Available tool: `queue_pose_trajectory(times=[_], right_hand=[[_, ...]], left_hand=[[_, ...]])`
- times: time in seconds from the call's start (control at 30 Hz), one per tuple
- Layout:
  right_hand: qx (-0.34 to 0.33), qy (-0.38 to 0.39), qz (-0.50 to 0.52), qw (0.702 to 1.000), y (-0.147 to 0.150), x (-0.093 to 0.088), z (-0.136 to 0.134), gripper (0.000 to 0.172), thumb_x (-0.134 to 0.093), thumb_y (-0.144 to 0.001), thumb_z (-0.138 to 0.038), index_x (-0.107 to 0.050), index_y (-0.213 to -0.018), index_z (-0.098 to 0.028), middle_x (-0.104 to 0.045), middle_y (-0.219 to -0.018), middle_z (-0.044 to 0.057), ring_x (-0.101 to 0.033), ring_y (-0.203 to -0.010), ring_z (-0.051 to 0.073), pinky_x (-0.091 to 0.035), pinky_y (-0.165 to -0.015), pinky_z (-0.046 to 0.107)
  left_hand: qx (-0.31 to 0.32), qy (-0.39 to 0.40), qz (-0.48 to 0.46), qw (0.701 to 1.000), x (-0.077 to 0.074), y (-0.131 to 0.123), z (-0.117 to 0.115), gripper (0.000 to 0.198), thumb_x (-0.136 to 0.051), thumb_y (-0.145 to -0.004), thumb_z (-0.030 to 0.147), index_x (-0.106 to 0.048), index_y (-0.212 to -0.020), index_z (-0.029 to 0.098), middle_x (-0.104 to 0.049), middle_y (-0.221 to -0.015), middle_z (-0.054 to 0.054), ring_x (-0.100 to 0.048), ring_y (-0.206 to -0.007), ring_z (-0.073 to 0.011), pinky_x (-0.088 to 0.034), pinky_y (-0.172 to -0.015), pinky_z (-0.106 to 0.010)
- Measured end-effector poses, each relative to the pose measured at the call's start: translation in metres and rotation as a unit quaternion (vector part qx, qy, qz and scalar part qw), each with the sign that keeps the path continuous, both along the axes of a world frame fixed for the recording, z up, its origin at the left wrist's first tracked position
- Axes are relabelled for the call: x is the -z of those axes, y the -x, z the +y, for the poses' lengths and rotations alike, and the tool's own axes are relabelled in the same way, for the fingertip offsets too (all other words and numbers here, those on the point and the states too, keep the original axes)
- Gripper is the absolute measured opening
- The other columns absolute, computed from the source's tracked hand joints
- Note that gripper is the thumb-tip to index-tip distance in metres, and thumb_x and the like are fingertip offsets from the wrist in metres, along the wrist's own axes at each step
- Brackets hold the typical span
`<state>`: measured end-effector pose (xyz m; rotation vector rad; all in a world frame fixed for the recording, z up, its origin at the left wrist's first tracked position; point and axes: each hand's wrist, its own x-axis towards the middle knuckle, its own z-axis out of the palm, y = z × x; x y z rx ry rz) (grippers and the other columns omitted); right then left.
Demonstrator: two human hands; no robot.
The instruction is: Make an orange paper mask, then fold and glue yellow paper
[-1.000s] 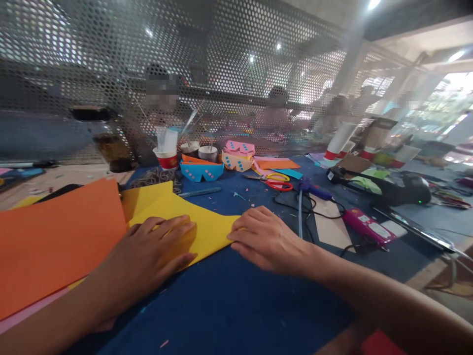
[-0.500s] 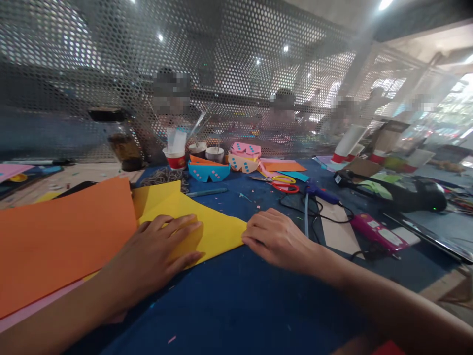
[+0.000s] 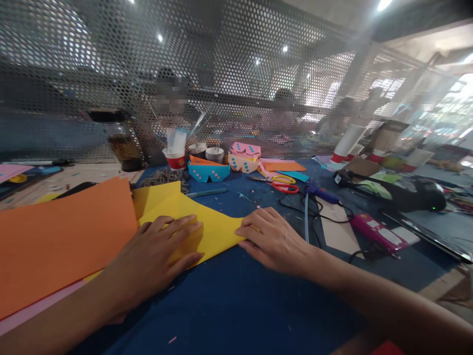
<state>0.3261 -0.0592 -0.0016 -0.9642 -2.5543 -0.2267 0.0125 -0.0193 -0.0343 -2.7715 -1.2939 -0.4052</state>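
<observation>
Right hand point(image 3: 275, 239) pinches the narrow end of the yellow paper point(image 3: 216, 229), fingers and thumb nearly together; left hand point(image 3: 158, 246) lies palm-down on it, fingers loosely spread. The sheet rests on the blue table point(image 3: 221, 310), right of orange paper point(image 3: 66, 231), with blue paper glasses point(image 3: 209, 171) toward the back edge.
</observation>
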Motion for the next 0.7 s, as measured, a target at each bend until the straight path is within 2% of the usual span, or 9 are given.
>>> queue_pose_trajectory(times=[0.13, 0.27, 0.5, 0.7], right_hand=[[-0.060, 0.021, -0.022, 0.998, 0.014, -0.004, -0.010, 0.031, -0.050, -0.107, -0.035, -0.061, -0.130, -0.016, -0.067, -0.123, 0.011, -0.059, -0.114, 0.023, -0.046, -0.099, 0.039], [-0.105, 0.037, -0.052, 0.992, 0.027, -0.002, -0.014, 0.045, -0.048, -0.107, -0.044, -0.055, -0.140, -0.013, -0.065, -0.136, 0.011, -0.055, -0.123, 0.023, -0.043, -0.109, 0.038], [-0.084, 0.071, -0.069, 0.992, 0.033, 0.002, -0.012, 0.052, -0.047, -0.105, -0.054, -0.056, -0.141, -0.017, -0.067, -0.129, 0.011, -0.056, -0.120, 0.025, -0.043, -0.108, 0.044], [-0.074, 0.060, -0.087, 0.992, 0.034, 0.002, -0.012, 0.053, -0.042, -0.107, -0.056, -0.052, -0.147, -0.024, -0.065, -0.131, 0.010, -0.054, -0.121, 0.027, -0.042, -0.105, 0.045]], left_hand=[[0.001, -0.005, -0.003, 1.000, 0.001, 0.000, 0.000, 0.055, -0.053, -0.098, 0.062, -0.058, -0.144, 0.034, -0.061, -0.150, -0.005, -0.053, -0.130, -0.0369, -0.042, -0.104, -0.055], [0.004, -0.017, -0.001, 1.000, 0.002, 0.000, 0.001, 0.055, -0.053, -0.097, 0.063, -0.059, -0.143, 0.032, -0.062, -0.148, -0.006, -0.054, -0.128, -0.0360, -0.043, -0.103, -0.055], [0.002, -0.022, -0.012, 1.000, 0.001, -0.001, 0.000, 0.052, -0.053, -0.097, 0.062, -0.060, -0.142, 0.038, -0.062, -0.149, -0.004, -0.054, -0.128, -0.0360, -0.044, -0.103, -0.056], [-0.004, -0.022, -0.005, 1.000, 0.002, -0.002, -0.002, 0.053, -0.052, -0.097, 0.063, -0.058, -0.143, 0.037, -0.060, -0.151, -0.003, -0.054, -0.127, -0.0365, -0.045, -0.102, -0.057]])
